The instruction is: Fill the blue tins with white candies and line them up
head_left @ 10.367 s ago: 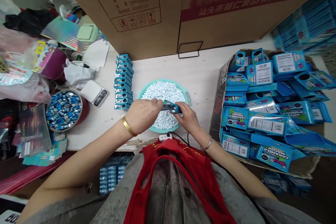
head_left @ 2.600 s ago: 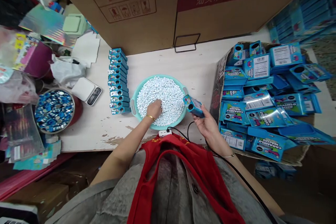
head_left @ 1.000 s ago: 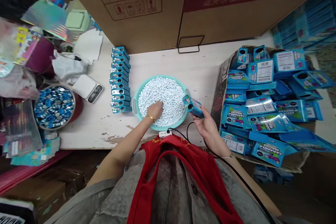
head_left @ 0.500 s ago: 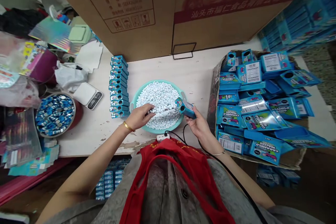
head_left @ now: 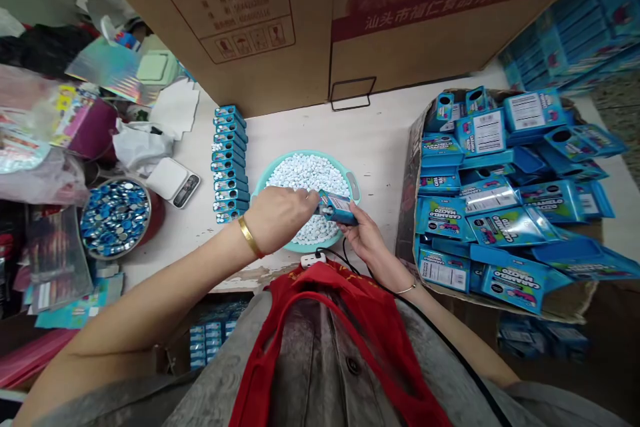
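My right hand (head_left: 366, 235) grips a small blue printed candy box (head_left: 341, 207), tilted on its side with one end toward the left. My left hand (head_left: 283, 213), fingers closed together, is up against that left end of the box. What those fingers hold is hidden behind them. Both hands are over a teal plastic basin (head_left: 353, 181) heaped with small white candies (head_left: 307, 172). To the left stands a column of similar blue boxes (head_left: 231, 163), several showing white candies at their ends.
An open carton (head_left: 407, 193) piled with blue boxes is at the right. A large cardboard box (head_left: 300, 80) stands behind the basin. On the left are a white scale (head_left: 173, 182) and a pot of shiny blue pieces (head_left: 116, 217). A black cable (head_left: 445, 340) runs by my right forearm.
My left hand has risen from the candies and moved right to the box's end. The box, in my right hand, has shifted slightly left and turned flatter.
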A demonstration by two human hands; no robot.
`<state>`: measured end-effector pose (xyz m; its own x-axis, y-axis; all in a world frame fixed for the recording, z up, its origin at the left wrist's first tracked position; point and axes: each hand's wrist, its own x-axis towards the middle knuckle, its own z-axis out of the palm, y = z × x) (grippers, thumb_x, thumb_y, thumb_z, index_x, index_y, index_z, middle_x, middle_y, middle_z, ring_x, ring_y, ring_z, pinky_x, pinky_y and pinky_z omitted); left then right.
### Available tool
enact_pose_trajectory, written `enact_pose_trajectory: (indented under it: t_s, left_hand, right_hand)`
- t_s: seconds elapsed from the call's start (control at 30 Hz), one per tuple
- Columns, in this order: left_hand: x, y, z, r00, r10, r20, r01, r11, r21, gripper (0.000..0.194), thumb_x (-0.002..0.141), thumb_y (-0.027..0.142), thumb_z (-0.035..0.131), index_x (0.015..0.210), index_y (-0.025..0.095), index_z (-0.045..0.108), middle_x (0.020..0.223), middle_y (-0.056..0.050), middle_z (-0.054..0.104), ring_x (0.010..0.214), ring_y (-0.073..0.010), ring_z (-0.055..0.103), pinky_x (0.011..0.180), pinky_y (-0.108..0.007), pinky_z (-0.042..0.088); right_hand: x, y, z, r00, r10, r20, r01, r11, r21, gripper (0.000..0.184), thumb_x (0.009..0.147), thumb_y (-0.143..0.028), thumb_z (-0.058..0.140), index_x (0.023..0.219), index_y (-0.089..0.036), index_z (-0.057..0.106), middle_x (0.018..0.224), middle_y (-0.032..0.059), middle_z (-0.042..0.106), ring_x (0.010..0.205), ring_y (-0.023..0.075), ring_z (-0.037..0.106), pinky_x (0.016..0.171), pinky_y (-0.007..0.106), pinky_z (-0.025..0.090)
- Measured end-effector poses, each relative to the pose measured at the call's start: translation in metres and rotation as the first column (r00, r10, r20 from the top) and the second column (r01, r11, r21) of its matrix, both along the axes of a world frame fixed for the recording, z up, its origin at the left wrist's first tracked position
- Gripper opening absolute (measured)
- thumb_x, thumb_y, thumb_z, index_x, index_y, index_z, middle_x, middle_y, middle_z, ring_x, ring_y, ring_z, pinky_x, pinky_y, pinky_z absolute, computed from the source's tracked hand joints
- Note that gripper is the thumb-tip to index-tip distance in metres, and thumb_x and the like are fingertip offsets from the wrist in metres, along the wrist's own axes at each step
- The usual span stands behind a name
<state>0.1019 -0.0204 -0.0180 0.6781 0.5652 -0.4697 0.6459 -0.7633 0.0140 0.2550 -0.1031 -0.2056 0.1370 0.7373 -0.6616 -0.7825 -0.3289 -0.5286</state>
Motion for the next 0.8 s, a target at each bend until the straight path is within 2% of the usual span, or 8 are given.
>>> enact_pose_trajectory:
  t_s: [0.1,0.17,0.3,0.4,0.47,0.6,0.7,0.8]
  left_hand:
    - [-0.022,0.001,-0.009,0.997,0.07,0.023,-0.07,0.997,0.024,0.022,0.094,0.015,0.04,0.108,0.015,0.057,0.096,-0.01,0.066,0.086,-0.0228,0.066,0.067,-0.031,0.049]
    - [-0.048,0.003,-0.034,0.982,0.189,0.001,-0.189,0.981,0.038,0.021,0.096,0.023,0.041,0.109,0.016,0.057,0.104,-0.01,0.064,0.092,-0.0234,0.066,0.069,-0.031,0.05]
    - [-0.081,-0.002,-0.121,0.903,0.392,-0.173,-0.412,0.907,-0.093,0.021,0.094,0.025,0.045,0.107,0.015,0.058,0.111,-0.013,0.064,0.097,-0.026,0.065,0.077,-0.034,0.05]
    - [-0.064,-0.015,-0.184,0.856,0.506,-0.103,-0.516,0.827,-0.222,0.024,0.094,0.023,0.042,0.111,0.014,0.057,0.115,-0.015,0.063,0.101,-0.0272,0.065,0.08,-0.036,0.049]
    - [-0.045,-0.021,-0.212,0.841,0.54,-0.04,-0.532,0.811,-0.241,0.027,0.095,0.02,0.037,0.114,0.014,0.055,0.119,-0.016,0.061,0.102,-0.0265,0.064,0.081,-0.036,0.049]
    - [-0.032,-0.023,-0.233,0.816,0.574,0.072,-0.536,0.797,-0.279,0.025,0.094,0.022,0.041,0.115,0.018,0.054,0.12,-0.013,0.062,0.105,-0.026,0.063,0.083,-0.035,0.048]
    - [-0.045,-0.02,-0.231,0.801,0.581,0.142,-0.523,0.796,-0.304,0.027,0.095,0.031,0.045,0.118,0.02,0.052,0.115,-0.01,0.065,0.106,-0.0239,0.062,0.086,-0.033,0.047]
    - [-0.059,-0.017,-0.219,0.777,0.578,0.249,-0.488,0.804,-0.341,0.029,0.096,0.037,0.043,0.118,0.02,0.052,0.111,-0.008,0.066,0.101,-0.0213,0.062,0.085,-0.031,0.047]
  right_hand:
    - [0.004,0.002,0.001,1.0,-0.011,0.004,0.011,1.0,-0.008,0.024,0.077,-0.037,0.075,0.094,-0.022,0.07,0.092,-0.0022,0.075,0.074,0.0114,0.067,0.06,0.021,0.054]
    - [0.01,0.003,0.002,1.0,-0.021,0.009,0.021,1.0,-0.015,0.022,0.078,-0.036,0.074,0.094,-0.021,0.07,0.092,-0.0019,0.075,0.074,0.011,0.067,0.06,0.02,0.054]
    - [0.025,0.002,0.002,0.995,-0.098,0.035,0.099,0.994,-0.041,0.017,0.079,-0.032,0.073,0.092,-0.021,0.07,0.091,-0.0021,0.075,0.074,0.0095,0.067,0.058,0.018,0.053]
    - [0.035,-0.001,-0.001,0.99,-0.125,0.067,0.13,0.99,-0.062,0.016,0.08,-0.032,0.073,0.091,-0.02,0.07,0.091,-0.0021,0.074,0.073,0.0088,0.066,0.056,0.017,0.052]
    - [0.038,-0.002,-0.002,0.989,-0.125,0.076,0.13,0.989,-0.068,0.016,0.081,-0.032,0.072,0.091,-0.02,0.069,0.09,-0.0017,0.074,0.072,0.0088,0.066,0.055,0.017,0.052]
    - [0.037,-0.003,-0.001,0.987,-0.14,0.084,0.148,0.985,-0.093,0.016,0.082,-0.031,0.07,0.093,-0.02,0.069,0.089,-0.0006,0.075,0.069,0.009,0.067,0.055,0.018,0.053]
    - [0.036,-0.003,-0.001,0.986,-0.15,0.078,0.159,0.98,-0.123,0.015,0.082,-0.031,0.071,0.093,-0.02,0.069,0.087,-0.0007,0.075,0.066,0.0088,0.066,0.056,0.018,0.054]
    - [0.036,-0.002,-0.001,0.985,-0.157,0.07,0.164,0.98,-0.109,0.015,0.08,-0.031,0.072,0.091,-0.02,0.068,0.084,-0.0017,0.074,0.065,0.0084,0.065,0.055,0.017,0.053]
